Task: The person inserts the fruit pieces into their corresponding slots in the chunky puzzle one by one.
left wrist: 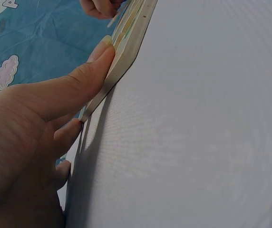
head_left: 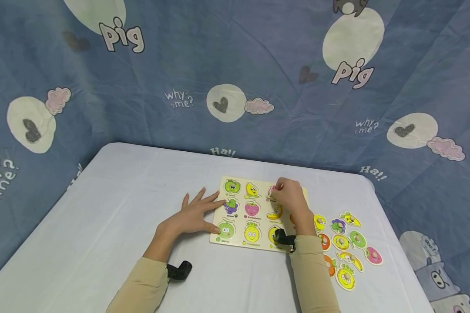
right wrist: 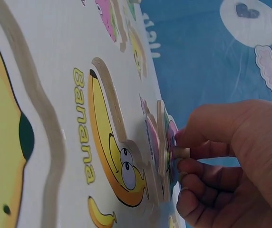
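A pale wooden puzzle board (head_left: 239, 227) with fruit-shaped recesses and printed fruit names lies on the table. My left hand (head_left: 192, 216) rests on its left edge, fingers spread and mostly straight; in the left wrist view the thumb (left wrist: 86, 78) presses the board's edge. At the board's upper right, my right hand (head_left: 292, 196) pinches the small wooden knob (right wrist: 181, 152) of a pink-and-green fruit puzzle piece (right wrist: 161, 142). That piece is tilted over a pink recess beyond the banana recess (right wrist: 108, 142); whether it touches the board I cannot tell. Its printed face is largely hidden.
Several loose knobbed fruit pieces lie right of the board, among them a strawberry (head_left: 373, 256), grapes (head_left: 338, 226), a banana (head_left: 354, 261) and a pineapple (head_left: 345, 279). The right forearm partly covers some. A white cloth (head_left: 102, 226) covers the table; a blue patterned curtain (head_left: 172, 61) hangs behind.
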